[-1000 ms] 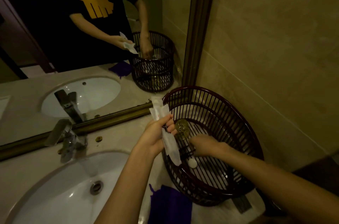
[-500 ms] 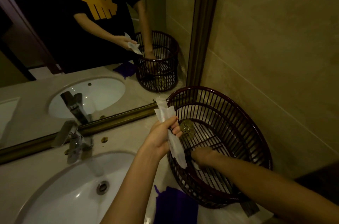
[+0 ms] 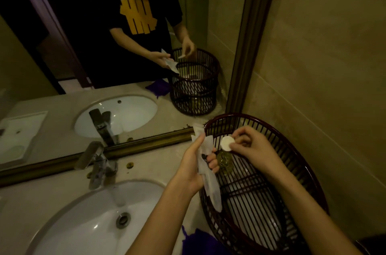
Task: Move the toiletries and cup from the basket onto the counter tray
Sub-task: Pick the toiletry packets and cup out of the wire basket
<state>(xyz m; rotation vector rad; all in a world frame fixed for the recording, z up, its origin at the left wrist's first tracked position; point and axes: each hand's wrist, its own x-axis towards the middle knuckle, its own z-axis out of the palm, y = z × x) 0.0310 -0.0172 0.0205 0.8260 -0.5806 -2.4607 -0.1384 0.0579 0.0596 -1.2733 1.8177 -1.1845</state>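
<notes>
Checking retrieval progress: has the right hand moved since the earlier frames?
Yes. The right hand has risen from deep inside the basket to its rim level, now pinching a small white round item.

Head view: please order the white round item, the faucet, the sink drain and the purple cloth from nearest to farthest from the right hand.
From the right hand:
1. White round item, pinched in its fingertips, above the basket.
2. Purple cloth, on the counter below, near the bottom edge.
3. Faucet and sink drain, far left, too close to call.
</notes>
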